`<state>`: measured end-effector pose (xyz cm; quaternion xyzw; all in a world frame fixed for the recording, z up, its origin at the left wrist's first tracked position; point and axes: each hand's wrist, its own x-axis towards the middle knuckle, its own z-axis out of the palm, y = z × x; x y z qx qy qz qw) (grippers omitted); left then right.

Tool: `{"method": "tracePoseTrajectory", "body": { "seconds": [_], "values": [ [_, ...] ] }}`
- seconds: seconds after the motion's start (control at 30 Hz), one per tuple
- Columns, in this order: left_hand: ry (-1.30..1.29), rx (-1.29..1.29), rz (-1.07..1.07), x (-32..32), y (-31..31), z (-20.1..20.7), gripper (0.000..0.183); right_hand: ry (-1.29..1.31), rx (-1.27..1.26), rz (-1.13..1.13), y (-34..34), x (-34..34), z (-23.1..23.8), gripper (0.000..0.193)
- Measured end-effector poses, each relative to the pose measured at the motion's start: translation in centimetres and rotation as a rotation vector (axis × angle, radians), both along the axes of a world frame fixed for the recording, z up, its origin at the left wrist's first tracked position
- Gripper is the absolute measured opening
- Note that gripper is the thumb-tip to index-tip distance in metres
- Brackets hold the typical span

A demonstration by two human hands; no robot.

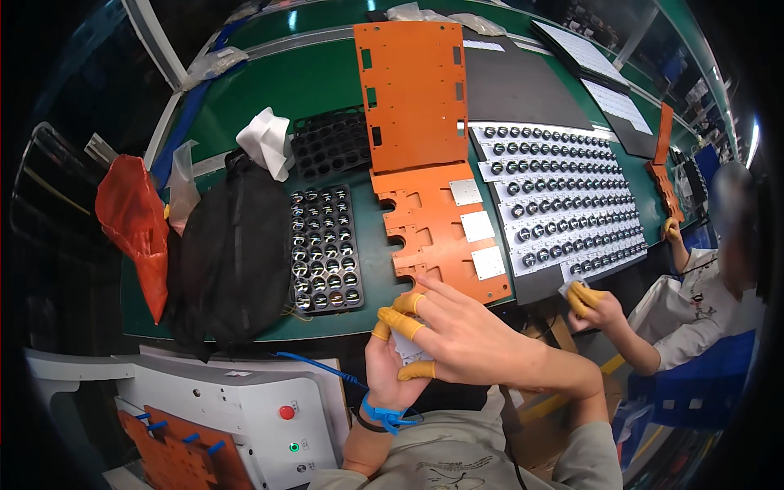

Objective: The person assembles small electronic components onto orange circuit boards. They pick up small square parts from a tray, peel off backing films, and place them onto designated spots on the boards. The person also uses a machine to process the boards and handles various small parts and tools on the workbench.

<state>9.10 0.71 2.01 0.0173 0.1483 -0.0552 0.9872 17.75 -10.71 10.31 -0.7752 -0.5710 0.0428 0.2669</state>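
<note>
The left hand (386, 371) cups a small pale plate (408, 348) just below the middle of the frame. The right hand (457, 327) grips that plate too, with its fingers bent over it. One right finger sticks out bare, up toward the orange board (425, 216). Yellow finger covers (402, 323) sit on other fingertips. The hands hide most of the plate, so I cannot tell what is on it.

The step in hand looks like careful work on this one plate. A good way is to let the left hand be a steady nest and the right hand do the small moves. Hold it by the edges, touch it with covered tips, and press softly, since a thin plate may bend or get smudged.

A blue wrist band (389, 417) sits on the left wrist; it should stay snug, with its cord out of the way.

Just above the hands, three flat silver plates (476, 227) lie on the orange board, so bumping it is best avoided. Left of it is a tray of shiny round parts (327, 253); sleeves should stay off those too.
</note>
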Motion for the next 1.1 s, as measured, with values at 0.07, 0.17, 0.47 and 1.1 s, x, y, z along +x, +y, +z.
{"method": "tracePoseTrajectory", "body": {
  "seconds": [0.07,0.17,0.47,1.1],
  "values": [
    [-0.012,-0.039,-0.025,0.0,0.3,0.5,0.048,0.028,0.002,-0.007,0.1,0.2,-0.3,0.055],
    [-0.033,-0.056,-0.07,-0.1,1.4,0.4,0.053,0.058,-0.042,-0.011,0.5,0.4,-0.6,0.069],
    [-0.188,0.18,0.064,-0.9,3.5,-0.7,0.044,0.138,0.102,-0.337,6.6,4.4,0.1,0.041],
    [-0.182,0.472,-0.066,-1.5,5.9,-1.4,0.057,-0.202,-0.008,-0.566,17.5,12.2,-7.7,0.021]
  ]
}}
